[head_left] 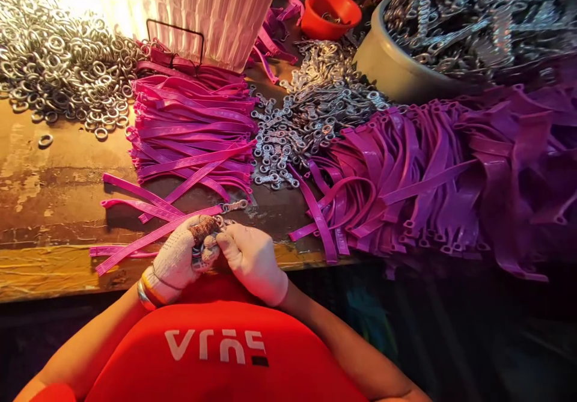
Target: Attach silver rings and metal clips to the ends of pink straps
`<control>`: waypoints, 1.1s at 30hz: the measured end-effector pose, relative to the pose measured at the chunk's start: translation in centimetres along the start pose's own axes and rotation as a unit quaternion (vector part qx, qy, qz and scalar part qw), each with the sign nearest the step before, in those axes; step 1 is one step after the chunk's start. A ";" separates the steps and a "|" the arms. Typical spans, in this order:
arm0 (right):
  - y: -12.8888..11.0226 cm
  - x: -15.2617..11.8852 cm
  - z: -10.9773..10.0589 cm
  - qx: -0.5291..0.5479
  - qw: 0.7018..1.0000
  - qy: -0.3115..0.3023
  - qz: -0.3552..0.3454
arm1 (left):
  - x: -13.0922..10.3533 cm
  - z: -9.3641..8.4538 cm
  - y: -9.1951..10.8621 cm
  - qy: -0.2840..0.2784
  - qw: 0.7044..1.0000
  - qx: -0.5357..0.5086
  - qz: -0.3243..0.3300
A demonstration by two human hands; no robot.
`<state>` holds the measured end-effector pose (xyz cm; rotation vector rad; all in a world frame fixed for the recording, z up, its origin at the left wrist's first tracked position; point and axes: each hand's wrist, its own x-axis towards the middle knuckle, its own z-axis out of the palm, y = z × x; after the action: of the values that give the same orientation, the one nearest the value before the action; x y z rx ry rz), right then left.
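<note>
My gloved left hand (pixel 183 258) is closed around several metal rings, partly hidden by its fingers, near the table's front edge. Beside it, my gloved right hand (pixel 252 261) is closed, its thumb and fingers pinching at small metal parts that I cannot make out. A pink strap (pixel 157 238) with a metal link (pixel 234 206) at its right end lies just beyond my left hand. More pink straps (pixel 193 125) are stacked behind. Small metal links (pixel 311 113) are heaped right of that stack.
Loose metal rings (pixel 67 71) cover the back left. A ribbed translucent container (pixel 198 5) stands at the back, with a red bowl (pixel 331 14) farther right. A large tub (pixel 396 65) full of metal parts stands behind a wide pile of purple straps (pixel 419 173).
</note>
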<state>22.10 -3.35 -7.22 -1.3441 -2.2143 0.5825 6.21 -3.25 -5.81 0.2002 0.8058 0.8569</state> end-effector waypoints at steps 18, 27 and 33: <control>-1.6 3.1 -0.3 0.023 0.995 -0.009 -0.095 | -5.0 -4.3 6.6 0.190 0.972 -0.109 0.083; -2.1 4.5 5.2 -0.152 0.970 -0.086 -0.167 | -3.9 -4.0 6.4 0.180 0.971 -0.081 0.135; 2.7 1.8 1.1 -0.138 0.973 -0.093 -0.158 | -2.2 -2.3 6.7 0.180 0.950 0.192 0.168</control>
<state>22.63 -0.74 -9.32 -1.0612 -2.6724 0.2996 -0.24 -0.82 -3.10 0.5474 1.3075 1.0671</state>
